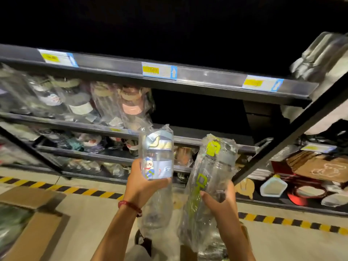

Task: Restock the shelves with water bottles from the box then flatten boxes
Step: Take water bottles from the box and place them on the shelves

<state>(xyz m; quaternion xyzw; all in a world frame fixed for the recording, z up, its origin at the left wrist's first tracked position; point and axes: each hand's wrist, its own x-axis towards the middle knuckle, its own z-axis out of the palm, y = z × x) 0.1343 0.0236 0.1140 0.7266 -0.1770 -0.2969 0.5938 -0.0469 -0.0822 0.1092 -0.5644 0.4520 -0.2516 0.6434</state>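
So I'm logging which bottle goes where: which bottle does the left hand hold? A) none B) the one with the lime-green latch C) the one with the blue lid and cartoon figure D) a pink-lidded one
C: the left hand grips the blue-lidded bottle with the cartoon figure, while the right hand holds the lime-green-trimmed bottle.

1. One view only, worn at the head; nothing is shared with a second view.
2. It is aimed forward and slightly down at a dark shelf unit (188, 76), seen close and tilted.
3. Wide-angle bending is noted at the edges.
4. Both forearms enter from the bottom edge, nearest the lens.
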